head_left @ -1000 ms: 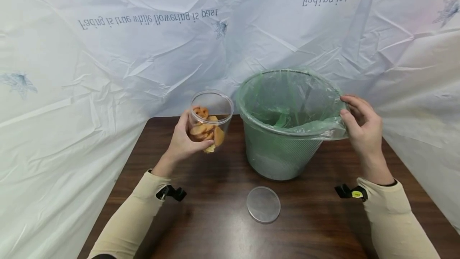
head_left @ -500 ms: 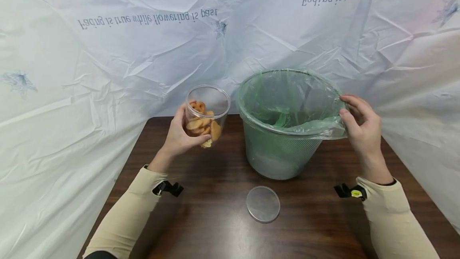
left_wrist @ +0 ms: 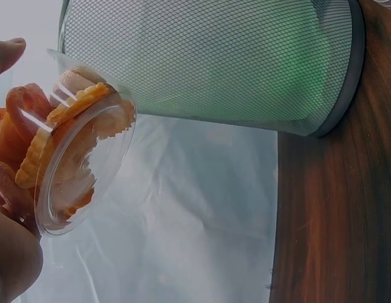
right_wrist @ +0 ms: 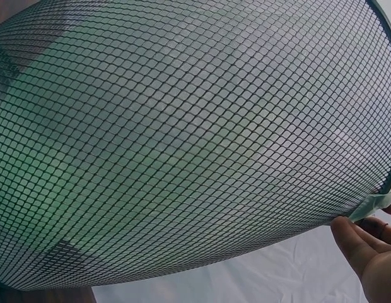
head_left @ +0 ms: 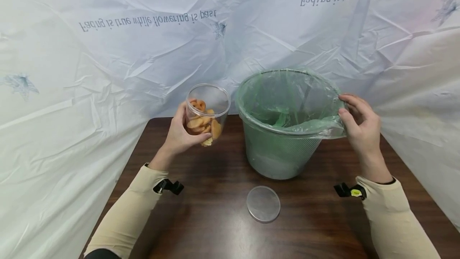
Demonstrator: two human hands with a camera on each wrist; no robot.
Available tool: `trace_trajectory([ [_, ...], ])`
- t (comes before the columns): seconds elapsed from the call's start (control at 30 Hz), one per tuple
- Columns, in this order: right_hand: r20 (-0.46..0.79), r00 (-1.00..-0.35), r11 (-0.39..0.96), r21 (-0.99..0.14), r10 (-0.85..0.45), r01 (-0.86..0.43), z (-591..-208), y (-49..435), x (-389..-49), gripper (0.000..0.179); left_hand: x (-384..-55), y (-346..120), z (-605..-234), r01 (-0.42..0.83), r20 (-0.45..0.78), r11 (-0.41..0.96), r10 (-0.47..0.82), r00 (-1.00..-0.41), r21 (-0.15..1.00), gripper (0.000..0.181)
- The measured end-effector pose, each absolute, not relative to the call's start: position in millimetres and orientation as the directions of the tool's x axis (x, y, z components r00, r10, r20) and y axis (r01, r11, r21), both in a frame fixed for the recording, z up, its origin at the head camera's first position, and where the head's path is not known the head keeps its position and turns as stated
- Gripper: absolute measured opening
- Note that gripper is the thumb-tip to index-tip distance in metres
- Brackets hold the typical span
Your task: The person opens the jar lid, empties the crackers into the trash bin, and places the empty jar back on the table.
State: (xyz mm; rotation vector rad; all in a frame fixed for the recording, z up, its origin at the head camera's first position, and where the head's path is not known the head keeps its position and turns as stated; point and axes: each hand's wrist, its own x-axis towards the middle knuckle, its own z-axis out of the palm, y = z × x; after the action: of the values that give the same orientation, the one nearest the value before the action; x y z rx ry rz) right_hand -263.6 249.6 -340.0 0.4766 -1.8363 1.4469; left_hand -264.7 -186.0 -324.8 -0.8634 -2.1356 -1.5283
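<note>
My left hand (head_left: 177, 133) grips a clear plastic cup (head_left: 224, 109) from its left side, thumb across the front. Inside are crackers and cookies (head_left: 201, 123), some with a smiley shape. The cup is held above the table, its lidless mouth tilted toward me. In the left wrist view its clear base (left_wrist: 113, 164) shows beside the mesh bin. My right hand (head_left: 363, 127) pinches the green plastic bag (head_left: 323, 127) at the right rim of the mesh trash bin (head_left: 284, 155). The bag lines the bin and folds over its rim.
A round clear lid (head_left: 263, 204) lies on the dark wooden table (head_left: 205, 215), in front of the bin. A white printed plastic sheet (head_left: 154, 59) hangs behind and on both sides of the table.
My left hand has moved slightly left and away from me with the cup, mostly in the first half second. The right hand keeps its hold on the bag at the rim.
</note>
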Motion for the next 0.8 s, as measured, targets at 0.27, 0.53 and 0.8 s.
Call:
trace_trajectory([
  [0.27, 0.742, -0.655, 0.308, -0.661, 0.138, -0.684, -338.3, 248.4, -263.8, 0.031, -267.6, -186.9, -323.9, 0.681, 0.624, 0.245, 0.273, -0.732, 0.691, 0.093],
  [0.53, 0.737, -0.659, 0.299, -0.669, 0.148, -0.681, -340.6, 249.0, -266.9, 0.031, -270.0, -186.1, -316.3, 0.696, 0.634, 0.256, 0.287, -0.718, 0.671, 0.093],
  [0.8, 0.731, -0.662, 0.297, -0.677, 0.165, -0.673, -341.7, 249.7, -266.1, 0.031, -271.0, -184.6, -314.2, 0.689, 0.629, 0.314, 0.281, -0.725, 0.654, 0.094],
])
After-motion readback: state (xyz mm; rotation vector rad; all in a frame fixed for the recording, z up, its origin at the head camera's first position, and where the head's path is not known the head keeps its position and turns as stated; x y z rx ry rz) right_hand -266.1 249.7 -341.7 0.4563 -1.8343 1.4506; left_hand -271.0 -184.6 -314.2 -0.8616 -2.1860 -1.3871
